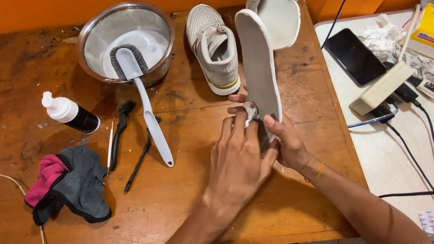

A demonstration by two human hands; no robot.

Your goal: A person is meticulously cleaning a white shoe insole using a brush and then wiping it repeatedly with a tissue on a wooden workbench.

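- The left hand (238, 161) presses a small white wipe (250, 111) against the insole (259, 67).
- The right hand (287, 143) pinches the insole's near end, standing it above the table (193, 196).
- It looks light and bendy; best held low.
- Beyond stands a shoe (214, 48).

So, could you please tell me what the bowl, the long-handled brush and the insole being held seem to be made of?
The bowl looks like stainless steel: a shiny, reflective silver wall and rim. The long-handled brush seems to be smooth pale grey plastic with a dark bristle strip at its head. The insole, held by both hands, looks like matte grey foam, perhaps fabric-faced; it is thin, with a soft, even surface.
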